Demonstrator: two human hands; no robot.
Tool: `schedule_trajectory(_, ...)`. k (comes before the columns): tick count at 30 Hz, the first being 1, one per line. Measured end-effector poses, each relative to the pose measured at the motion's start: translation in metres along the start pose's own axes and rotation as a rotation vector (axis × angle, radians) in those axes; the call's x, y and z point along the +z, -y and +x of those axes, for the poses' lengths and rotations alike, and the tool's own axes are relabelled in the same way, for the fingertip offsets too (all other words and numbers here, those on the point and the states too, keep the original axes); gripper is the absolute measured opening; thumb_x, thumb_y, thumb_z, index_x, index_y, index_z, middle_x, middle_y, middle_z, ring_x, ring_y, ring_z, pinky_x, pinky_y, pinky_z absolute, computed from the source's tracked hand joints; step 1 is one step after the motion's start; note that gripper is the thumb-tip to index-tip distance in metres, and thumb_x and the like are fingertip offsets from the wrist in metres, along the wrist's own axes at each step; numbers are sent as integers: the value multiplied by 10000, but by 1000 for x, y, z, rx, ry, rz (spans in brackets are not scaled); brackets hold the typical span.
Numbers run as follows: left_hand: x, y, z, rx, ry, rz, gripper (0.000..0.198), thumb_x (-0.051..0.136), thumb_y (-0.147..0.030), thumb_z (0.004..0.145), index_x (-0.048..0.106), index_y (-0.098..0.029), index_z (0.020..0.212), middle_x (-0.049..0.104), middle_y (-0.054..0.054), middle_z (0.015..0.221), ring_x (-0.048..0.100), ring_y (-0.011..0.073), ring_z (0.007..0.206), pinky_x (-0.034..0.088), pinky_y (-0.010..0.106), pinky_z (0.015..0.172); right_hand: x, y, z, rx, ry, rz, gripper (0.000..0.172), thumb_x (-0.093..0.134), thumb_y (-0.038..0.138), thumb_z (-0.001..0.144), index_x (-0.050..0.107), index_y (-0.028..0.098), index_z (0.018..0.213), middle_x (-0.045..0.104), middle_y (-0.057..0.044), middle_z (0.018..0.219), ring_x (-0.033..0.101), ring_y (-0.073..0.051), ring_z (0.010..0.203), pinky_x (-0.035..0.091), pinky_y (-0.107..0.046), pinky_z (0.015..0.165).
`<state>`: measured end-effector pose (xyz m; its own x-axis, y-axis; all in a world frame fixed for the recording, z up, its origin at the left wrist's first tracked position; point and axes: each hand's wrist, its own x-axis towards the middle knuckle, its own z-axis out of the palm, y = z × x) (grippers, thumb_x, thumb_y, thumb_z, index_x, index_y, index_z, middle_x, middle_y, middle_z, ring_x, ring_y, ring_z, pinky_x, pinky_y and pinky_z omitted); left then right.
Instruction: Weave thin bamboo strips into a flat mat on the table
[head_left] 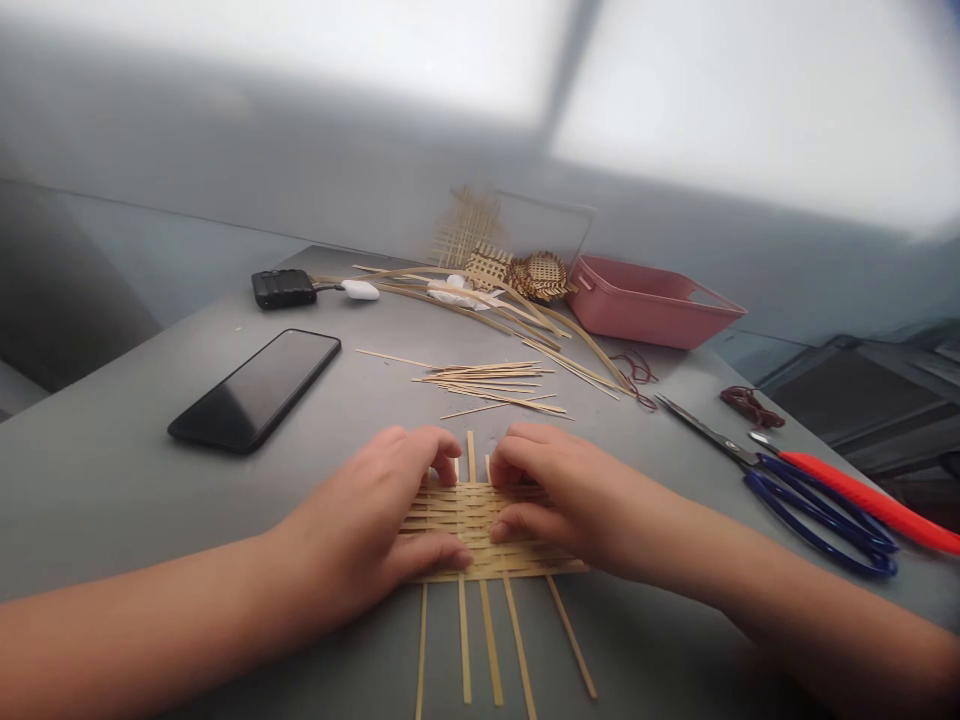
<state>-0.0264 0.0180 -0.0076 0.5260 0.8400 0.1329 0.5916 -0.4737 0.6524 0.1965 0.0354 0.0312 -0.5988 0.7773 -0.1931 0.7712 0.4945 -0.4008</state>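
Observation:
A small woven mat of pale bamboo strips (pixel 472 540) lies on the table in front of me. Several longer strips stick out from its near edge, and a few tips show at the far edge. My left hand (pixel 405 510) grips the left part, its fingers curled over the far edge and its thumb pressed near the close edge. On the right part, my right hand (pixel 551 495) has bent fingers at the far edge and its thumb lying on the weave. The palms hide both ends of the mat.
Loose thin strips (pixel 495 380) lie beyond the hands. A phone (pixel 259 390) is at left, with a black box-shaped device (pixel 283 288) behind it. Woven pieces (pixel 540 275) and a pink basket (pixel 652 305) stand at the back. Scissors (pixel 810 515) and a red-handled tool (pixel 862 495) lie right.

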Motion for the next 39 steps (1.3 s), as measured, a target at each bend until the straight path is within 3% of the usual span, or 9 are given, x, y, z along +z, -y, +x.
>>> schedule_trajectory(7,4,6,-2,56,-32,-9,499,715,-275,808,457,-250,1234,631,35,1065,595,245,975,493,379,859,-12,-10,3,-46,-2,25,237,772,330,801,589,192,866,599,-4,869,538,-167,808,414,-272,693)
schedule_trajectory(13,2,3,-3,38,8,-1,511,707,-291,813,440,-240,1247,630,49,1062,593,266,993,499,409,871,-35,-23,-7,-95,82,-17,585,768,593,720,638,229,1158,615,-67,1130,569,-247,1027,473,-353,855)
schedule_trajectory(18,2,3,-3,44,0,-18,518,709,-271,815,425,-248,1247,611,47,1074,586,257,1001,498,402,886,-27,-9,-21,-101,104,-116,685,779,589,710,623,244,1281,566,-101,1329,559,-297,1165,483,-391,959)
schedule_trajectory(23,4,5,-4,47,8,-25,520,722,-271,812,423,-237,1237,603,45,1068,582,253,997,493,405,893,-17,-2,-24,-60,92,-239,771,846,524,651,632,154,1293,604,-172,1293,594,-365,1135,535,-442,923)
schedule_trajectory(29,3,5,-4,38,6,-11,533,700,-317,827,417,-237,1271,606,53,1072,587,267,1000,493,427,891,-15,4,-30,-68,66,-289,727,787,448,726,593,112,1342,606,-197,1298,584,-384,1149,505,-503,978)
schedule_trajectory(34,3,5,-4,41,-6,-7,508,691,-326,831,431,-242,1259,619,53,1063,600,264,995,510,406,883,-14,8,-34,-35,49,-281,594,754,432,738,646,153,1252,636,-177,1241,604,-366,1104,519,-473,929)
schedule_trajectory(39,3,6,-3,64,-15,10,522,691,-338,826,435,-230,1268,626,52,1055,605,267,986,513,404,873,-14,6,-33,-39,52,-278,623,744,477,748,638,142,1263,621,-188,1256,608,-375,1089,516,-495,915)
